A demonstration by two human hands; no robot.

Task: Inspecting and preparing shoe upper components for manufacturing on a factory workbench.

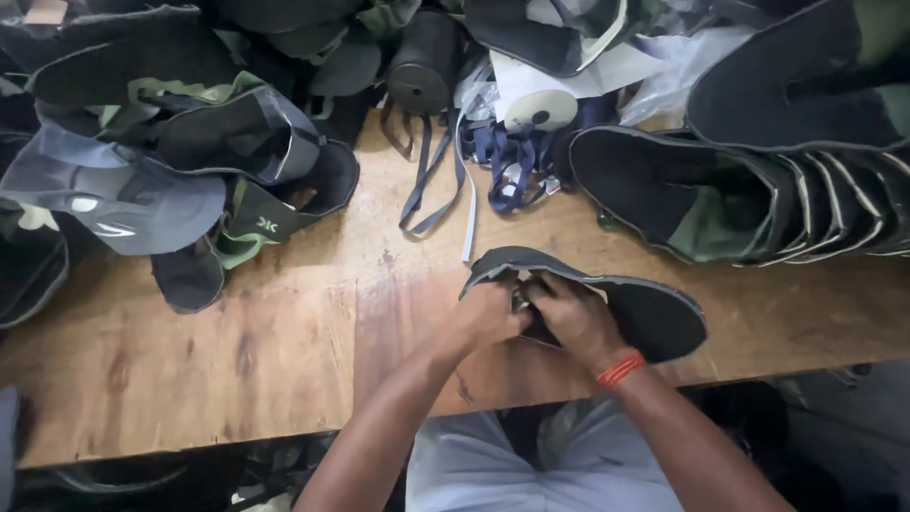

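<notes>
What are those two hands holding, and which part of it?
Both the left hand and right hand grip a dark flat shoe piece at its near-left edge, fingers pinched together there.

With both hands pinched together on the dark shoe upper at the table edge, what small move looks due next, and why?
Probably work the pinched edge further along. Both the left hand and right hand grip the near end of the dark shoe upper, whose far end lies flat on the wooden table. What sits between the fingers is hidden.
</notes>
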